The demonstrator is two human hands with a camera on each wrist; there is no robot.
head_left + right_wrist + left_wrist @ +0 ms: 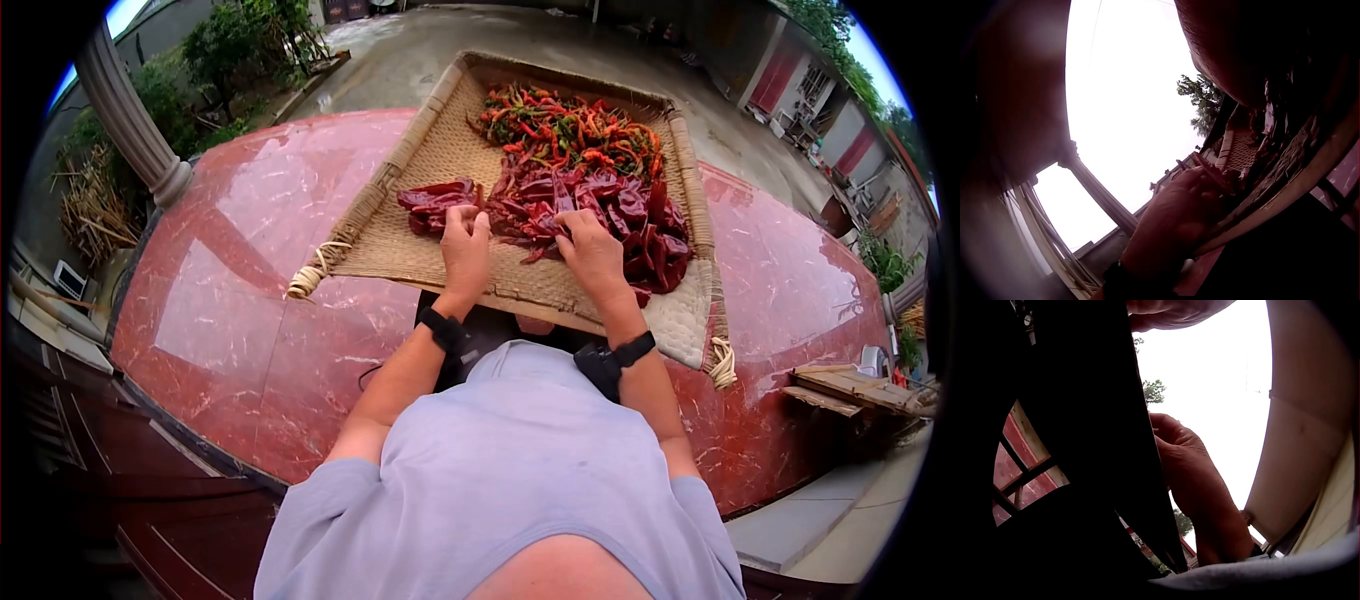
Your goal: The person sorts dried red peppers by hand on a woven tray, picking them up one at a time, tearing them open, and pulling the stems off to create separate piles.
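Dried dark-red chili peppers point(655, 235) lie heaped in a shallow woven basket tray point(400, 250), mostly at its near right. My left hand point(466, 255) is over the tray's left part, beside a small separate group of dark chilies point(432, 203). Its curled fingers pinch a dried chili point(1211, 170), seen poking up in the right wrist view. At the left edge of the main heap, my right hand point(596, 262) bends thumb and fingers together on a dried chili point(562, 195). In the left wrist view the tray's dark underside hides what the right fingertips hold.
Thinner orange, red and green chilies point(570, 130) fill the tray's far part. A pale quilted patch point(685, 325) covers its near right corner. Below spreads a polished red stone floor point(220, 250). A fluted column point(135, 115) stands at left, a wooden board point(850, 385) at right.
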